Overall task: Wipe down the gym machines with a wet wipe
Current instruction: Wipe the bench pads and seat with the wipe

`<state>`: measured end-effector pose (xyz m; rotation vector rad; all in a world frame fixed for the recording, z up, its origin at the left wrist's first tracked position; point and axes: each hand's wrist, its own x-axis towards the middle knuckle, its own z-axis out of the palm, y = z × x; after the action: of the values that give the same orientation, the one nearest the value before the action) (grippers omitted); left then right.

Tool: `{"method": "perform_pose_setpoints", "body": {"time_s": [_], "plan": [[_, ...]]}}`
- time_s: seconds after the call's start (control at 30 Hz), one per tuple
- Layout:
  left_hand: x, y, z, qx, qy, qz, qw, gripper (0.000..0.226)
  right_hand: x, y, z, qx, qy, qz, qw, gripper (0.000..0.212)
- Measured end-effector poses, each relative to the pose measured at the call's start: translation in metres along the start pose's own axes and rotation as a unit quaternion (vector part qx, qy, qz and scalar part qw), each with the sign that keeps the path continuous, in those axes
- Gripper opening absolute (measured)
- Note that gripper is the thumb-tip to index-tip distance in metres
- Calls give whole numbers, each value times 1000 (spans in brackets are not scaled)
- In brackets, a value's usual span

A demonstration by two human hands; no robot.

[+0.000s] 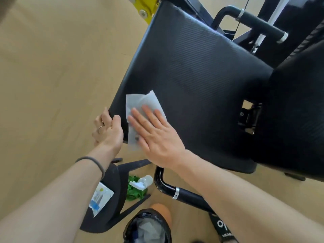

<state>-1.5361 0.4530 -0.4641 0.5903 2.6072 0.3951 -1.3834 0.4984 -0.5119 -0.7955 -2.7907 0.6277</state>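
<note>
Nearest the lens, two bare forearms are reaching forward and down, and between them a small bin lined with a black plastic bag (149,227) is standing on the tan floor (52,76), probably waiting for spent wipes. Just beyond it, a black stool seat (112,195) is carrying a white and blue wipe packet (100,199), which is keeping fresh sheets within reach; a crumpled green cloth (135,192) and a white spray bottle (143,183) are lying on the floor beside the stool's legs.

Further out, the right hand (154,135) is lying flat, fingers (140,114) straight and spread, pressing a white wet wipe (140,106) against the near left corner of the black ribbed vinyl seat pad (201,88). A flat palm spreads pressure over the sheet, so more of it is meeting the pad. The wipe's lower edge is hanging past the pad's rim. The left hand (108,128), wearing a ring, is gripping that same corner, thumb curled over the top and the other digits wrapped underneath, apparently steadying the pad against the push. A dark hair band (91,160) is sitting on the left wrist.

Most of the pad ahead looks not yet wiped, so I judge the job early here. Black padded handles (259,23) and a yellow bracket (143,6) are lying beyond.
</note>
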Motion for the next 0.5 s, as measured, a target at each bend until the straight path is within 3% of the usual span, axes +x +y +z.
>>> {"method": "perform_pose_setpoints", "body": {"time_s": [0.1, 0.17, 0.3, 0.37, 0.43, 0.5], "plan": [[-2, 2, -1, -4, -6, -4, 1000, 55, -51, 13, 5, -31, -36, -75, 996, 59], [-6, 2, -3, -9, -7, 1, 1000, 55, -74, 37, 4, -49, -42, -59, 996, 58], [-4, 2, -1, -10, -4, 3, 1000, 55, -42, 65, -9, 24, 16, 200, 979, 57], [-3, 1, 0, -11, -2, 2, 1000, 55, -1, 49, -14, 69, 37, 272, 959, 59], [-2, 0, 1, -12, 1, 7, 1000, 55, 13, 18, -5, 45, 58, 225, 971, 59], [0, -2, 1, -12, 2, 10, 1000, 55, -9, -13, 9, 6, 32, 114, 993, 58]]}}
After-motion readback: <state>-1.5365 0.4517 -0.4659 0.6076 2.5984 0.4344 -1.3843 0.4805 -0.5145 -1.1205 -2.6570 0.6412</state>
